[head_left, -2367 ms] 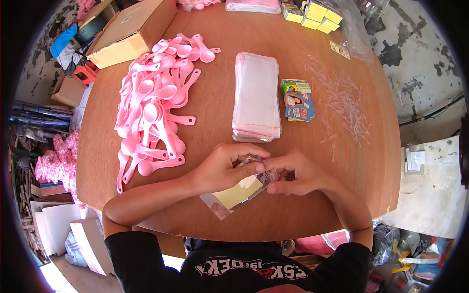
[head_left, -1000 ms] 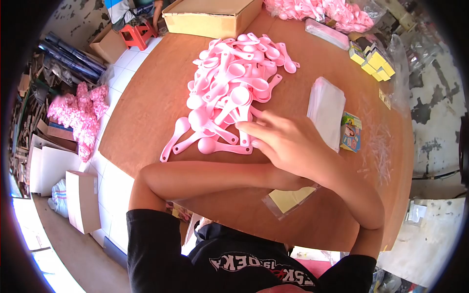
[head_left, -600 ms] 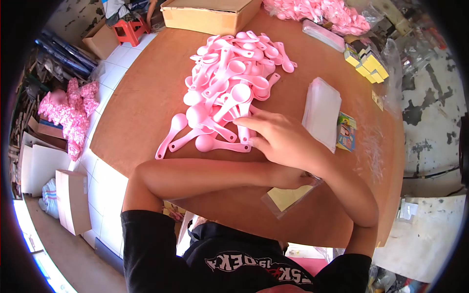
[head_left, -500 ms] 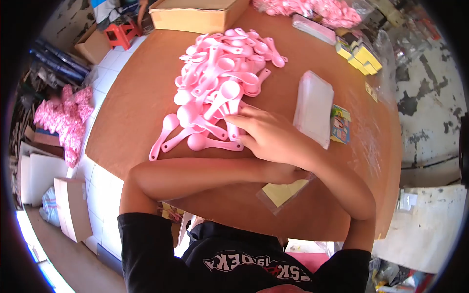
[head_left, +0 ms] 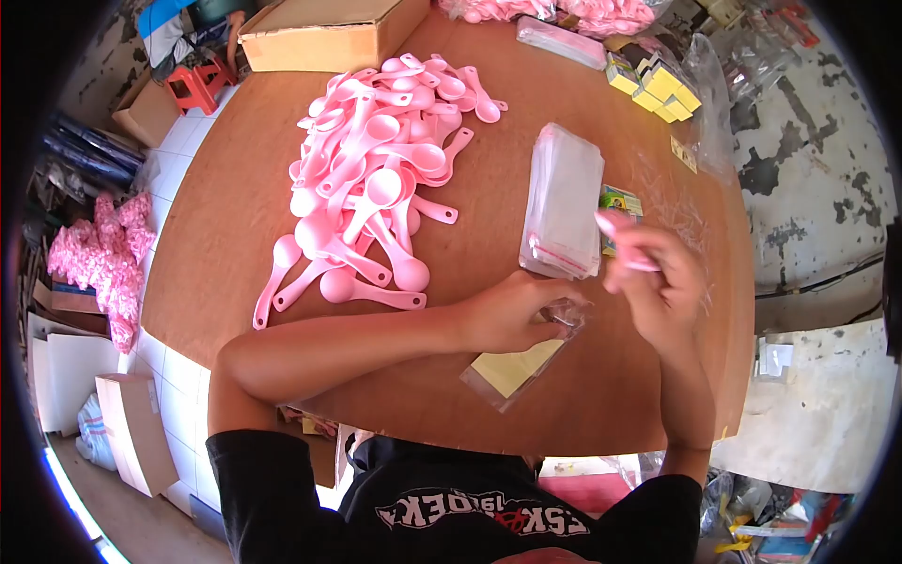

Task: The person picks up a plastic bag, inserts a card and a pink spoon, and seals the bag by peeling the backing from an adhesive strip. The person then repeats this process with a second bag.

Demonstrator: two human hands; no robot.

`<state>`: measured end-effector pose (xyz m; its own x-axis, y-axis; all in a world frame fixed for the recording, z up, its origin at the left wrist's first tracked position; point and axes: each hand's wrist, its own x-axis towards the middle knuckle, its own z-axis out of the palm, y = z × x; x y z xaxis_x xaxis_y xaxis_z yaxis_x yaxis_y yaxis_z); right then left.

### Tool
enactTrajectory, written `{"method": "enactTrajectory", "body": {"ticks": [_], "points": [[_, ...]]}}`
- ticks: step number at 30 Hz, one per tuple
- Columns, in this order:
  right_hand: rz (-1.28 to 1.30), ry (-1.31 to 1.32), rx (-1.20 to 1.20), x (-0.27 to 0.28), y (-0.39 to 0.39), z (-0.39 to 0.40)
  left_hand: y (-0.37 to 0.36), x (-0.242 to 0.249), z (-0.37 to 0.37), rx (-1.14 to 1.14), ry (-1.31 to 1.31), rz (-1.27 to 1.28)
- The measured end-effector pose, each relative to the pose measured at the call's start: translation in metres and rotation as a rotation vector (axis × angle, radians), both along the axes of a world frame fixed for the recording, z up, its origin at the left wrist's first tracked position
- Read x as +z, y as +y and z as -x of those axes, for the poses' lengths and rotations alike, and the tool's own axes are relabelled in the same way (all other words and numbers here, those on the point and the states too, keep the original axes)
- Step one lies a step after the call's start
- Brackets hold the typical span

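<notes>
My left hand reaches across the front of the table, its fingers closed on the mouth of a clear plastic bag with a yellow card inside. My right hand is raised to the right of it, closed around a pink spoon that is mostly hidden and slightly blurred. Left of both hands, a large heap of pink spoons is spread on the brown table. Between the heap and my right hand lies a stack of clear plastic bags.
Behind the bag stack is a small colourful box. Farther back are yellow boxes, a pink-and-clear packet and an open carton. On the left floor, pink bundles lie near a red stool; a person is behind.
My right hand has moved from the spoon heap to the right, taking a pink spoon with it. My left hand keeps hold of the bag. The view has shifted slightly.
</notes>
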<state>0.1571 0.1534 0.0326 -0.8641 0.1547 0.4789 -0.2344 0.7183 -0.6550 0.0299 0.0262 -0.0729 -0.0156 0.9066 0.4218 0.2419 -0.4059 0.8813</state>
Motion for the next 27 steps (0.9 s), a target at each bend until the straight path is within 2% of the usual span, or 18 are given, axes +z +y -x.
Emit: {"method": "enactTrajectory", "body": {"ticks": [2, 3, 5, 7, 10, 11, 13, 14, 19, 22, 27], "points": [[0.441, 0.082, -0.154, -0.017, 0.008, -0.028, 0.002, -0.002, -0.001, -0.016, -0.016, 0.047], [0.45, 0.089, -0.165, -0.027, 0.016, -0.036, 0.002, -0.001, -0.002, -0.005, -0.035, 0.032], [0.646, 0.132, -0.066, -0.05, 0.028, -0.049, 0.003, 0.0, -0.003, -0.013, -0.046, 0.031], [0.697, 0.165, -0.08, -0.069, 0.039, -0.054, 0.002, 0.002, -0.002, 0.031, -0.004, 0.084], [1.197, 0.079, 0.109, -0.081, 0.048, -0.053, 0.003, 0.008, -0.002, -0.01, -0.013, 0.145], [1.207, 0.093, 0.093, -0.081, 0.053, -0.053, 0.003, 0.008, -0.002, 0.017, -0.016, 0.17], [1.329, -0.1, 0.376, -0.08, 0.063, -0.053, 0.003, 0.003, -0.003, -0.012, -0.03, 0.192], [1.327, -0.17, 0.416, -0.082, 0.067, -0.052, 0.003, 0.003, -0.004, 0.026, -0.057, 0.209], [1.242, -0.222, 0.364, -0.093, 0.066, -0.048, 0.003, -0.002, -0.007, 0.152, -0.131, 0.184], [1.167, -0.32, 0.35, -0.093, 0.067, -0.048, 0.004, 0.003, -0.007, 0.145, -0.199, 0.193], [1.201, -0.248, 0.362, -0.095, 0.064, -0.045, -0.001, 0.003, -0.006, 0.151, -0.205, 0.235]]}}
